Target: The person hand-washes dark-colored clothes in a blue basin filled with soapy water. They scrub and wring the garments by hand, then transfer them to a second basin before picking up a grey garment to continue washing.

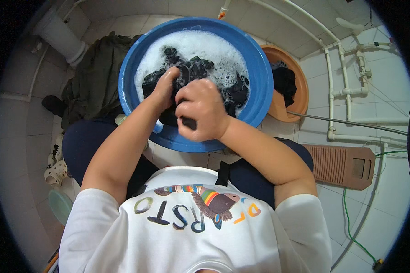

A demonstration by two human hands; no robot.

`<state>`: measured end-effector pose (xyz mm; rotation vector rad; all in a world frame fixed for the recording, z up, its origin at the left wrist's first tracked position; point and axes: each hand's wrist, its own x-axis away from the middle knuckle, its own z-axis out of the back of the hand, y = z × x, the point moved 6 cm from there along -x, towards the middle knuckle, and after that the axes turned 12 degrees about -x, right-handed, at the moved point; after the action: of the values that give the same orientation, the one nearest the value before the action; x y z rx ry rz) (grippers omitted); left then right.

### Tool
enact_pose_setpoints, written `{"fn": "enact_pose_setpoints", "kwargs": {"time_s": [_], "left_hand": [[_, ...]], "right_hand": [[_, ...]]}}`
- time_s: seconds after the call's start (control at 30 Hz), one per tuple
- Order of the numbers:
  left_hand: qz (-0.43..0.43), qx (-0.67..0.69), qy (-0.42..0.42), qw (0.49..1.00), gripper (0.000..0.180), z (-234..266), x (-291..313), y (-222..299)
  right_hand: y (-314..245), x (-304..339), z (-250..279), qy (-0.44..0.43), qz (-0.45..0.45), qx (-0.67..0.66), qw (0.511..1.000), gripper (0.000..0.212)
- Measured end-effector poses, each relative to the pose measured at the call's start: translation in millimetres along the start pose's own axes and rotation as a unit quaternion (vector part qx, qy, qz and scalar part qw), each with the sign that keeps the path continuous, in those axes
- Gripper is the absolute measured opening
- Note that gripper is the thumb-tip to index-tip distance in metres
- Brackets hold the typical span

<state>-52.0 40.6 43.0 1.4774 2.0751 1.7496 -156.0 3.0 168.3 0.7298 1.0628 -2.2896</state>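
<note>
The blue basin [192,86] is full of suds and the dark garment [200,75] lies soaked in it, mid-scrub I judge, gripped by the clenched right hand [200,111] and the closed left hand [166,86], with 1 orange basin [296,91] holding more dark laundry.

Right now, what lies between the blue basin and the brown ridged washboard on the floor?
In the head view, an orange basin holding dark cloth sits between the blue basin and the washboard, with pale floor tile below it.

My basin [192,141] sits just ahead of my knees with the wet garment [200,73] in it. A second basin [296,91] lies right, a clothes heap [95,82] left, a washboard [339,166] near right.
</note>
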Motion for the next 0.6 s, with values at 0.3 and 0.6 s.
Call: {"fn": "enact_pose_setpoints", "kwargs": {"time_s": [0.3, 0.6], "left_hand": [[-0.048, -0.654, -0.005, 0.755, 0.045, -14.6, -66.3, -2.6], [-0.018, -0.72, -0.031, 0.693, 0.051, -21.5, -74.3, -5.0]], "right_hand": [[21.6, 30.8, -66.9, -0.208, 0.021, -0.007, 0.978, 0.017], [25.8, 32.4, -96.0, -0.331, 0.044, 0.025, 0.942, 0.021]]}}
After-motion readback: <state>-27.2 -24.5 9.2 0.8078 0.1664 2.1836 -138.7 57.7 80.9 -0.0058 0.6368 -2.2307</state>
